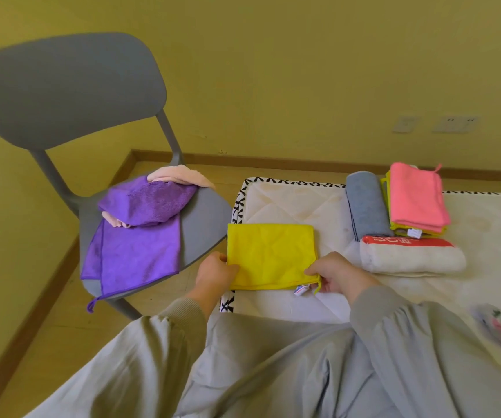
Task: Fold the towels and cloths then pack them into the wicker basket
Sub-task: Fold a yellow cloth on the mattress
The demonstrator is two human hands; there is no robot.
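One yellow cloth, folded flat | left hand fingers pinch edge | right hand seemingly pinches corner

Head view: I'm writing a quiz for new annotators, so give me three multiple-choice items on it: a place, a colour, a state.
1. The purple cloth lies: A on the chair seat; B on the floor; C in a basket.
2. The stack's top cloth is: A green; B pink; C black.
3. The yellow cloth is: A untouched; B rolled; C pinched by both hands.
A: it drapes over the seat. B: pink shows on top. C: left hand and right hand pinch its near end.
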